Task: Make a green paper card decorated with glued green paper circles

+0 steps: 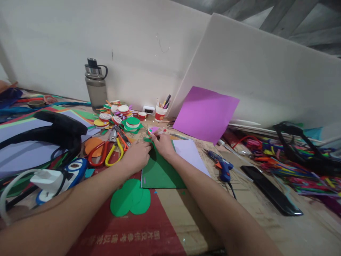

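Observation:
My left hand [137, 153] rests at the far left corner of a dark green sheet [162, 174], its fingers curled in against the edge. Close beside it, my right hand [163, 142] has its fingers pinched together over the same corner. A slim white pen [161, 132] with a red end shows at those fingers; their grip is partly hidden. Just beyond them is a small white-and-red cup piece [150, 131] with purple and green bits. Under the green sheet lies a pale lilac sheet [190, 153]. Several bright green paper rounds [130, 199] overlap nearer me.
Red-handled scissors [97, 154] and yellow-handled pliers [114, 153] lie left. A green-brimmed paper hat [132, 123], a bottle [96, 85] and a pen cup [161, 112] stand behind. A blue glue gun [223, 169] and a black phone [271, 190] are right; a purple sheet [205, 113] leans behind.

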A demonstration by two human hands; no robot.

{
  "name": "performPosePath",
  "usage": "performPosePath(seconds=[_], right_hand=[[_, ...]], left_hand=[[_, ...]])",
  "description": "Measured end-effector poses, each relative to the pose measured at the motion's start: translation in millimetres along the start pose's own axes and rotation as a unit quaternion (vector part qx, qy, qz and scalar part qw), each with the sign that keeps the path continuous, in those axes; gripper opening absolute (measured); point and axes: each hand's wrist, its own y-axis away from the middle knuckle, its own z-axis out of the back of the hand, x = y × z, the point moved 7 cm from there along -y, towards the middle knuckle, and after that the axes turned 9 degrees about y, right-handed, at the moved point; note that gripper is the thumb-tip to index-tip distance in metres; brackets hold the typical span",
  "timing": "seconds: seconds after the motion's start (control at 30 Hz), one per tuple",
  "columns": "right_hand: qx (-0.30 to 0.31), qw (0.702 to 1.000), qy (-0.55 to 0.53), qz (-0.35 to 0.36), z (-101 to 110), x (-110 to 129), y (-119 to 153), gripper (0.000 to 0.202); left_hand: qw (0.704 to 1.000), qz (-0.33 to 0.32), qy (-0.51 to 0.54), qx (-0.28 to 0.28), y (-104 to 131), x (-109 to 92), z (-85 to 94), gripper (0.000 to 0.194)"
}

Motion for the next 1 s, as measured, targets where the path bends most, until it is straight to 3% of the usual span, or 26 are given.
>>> performPosePath(seconds=[1.0], right_hand=[[-0.027,0.998,0.029,-0.045,16.5,-12.3,4.2,0.021]], left_hand=[[1.0,-0.004,0.012,-0.011,-1.6,2.8,-3.6,0.043]])
